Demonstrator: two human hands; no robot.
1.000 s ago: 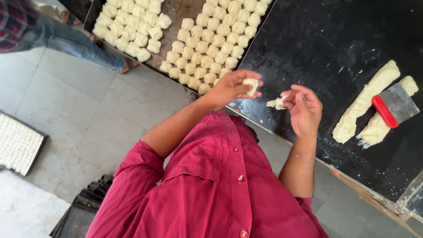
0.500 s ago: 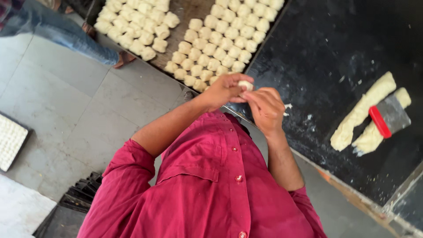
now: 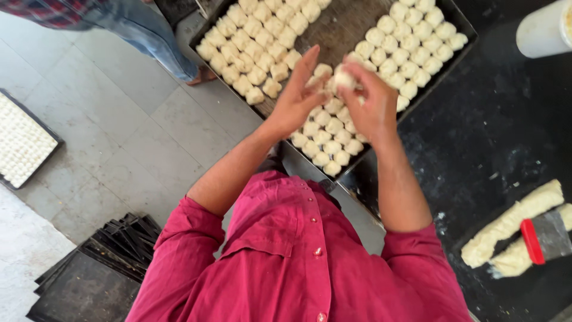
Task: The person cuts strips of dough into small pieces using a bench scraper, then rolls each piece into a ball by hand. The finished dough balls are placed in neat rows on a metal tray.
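Resting between both hands above the baking tray (image 3: 456, 18), the small dough piece (image 3: 344, 77) looks soft, light and easily dented, so it seems best cupped gently with fingertips and palm. The right hand (image 3: 372, 104) curls its fingers around it; the left hand (image 3: 298, 98) stands flat and open against it. Rows of dough pieces (image 3: 256, 48) crowd the tray, leaving one bare strip down the middle. Beyond its right edge, the dark worktop (image 3: 494, 143) offers room.

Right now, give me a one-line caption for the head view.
Both hands, left hand and right hand, press a dough piece above a tray filled with dough pieces.
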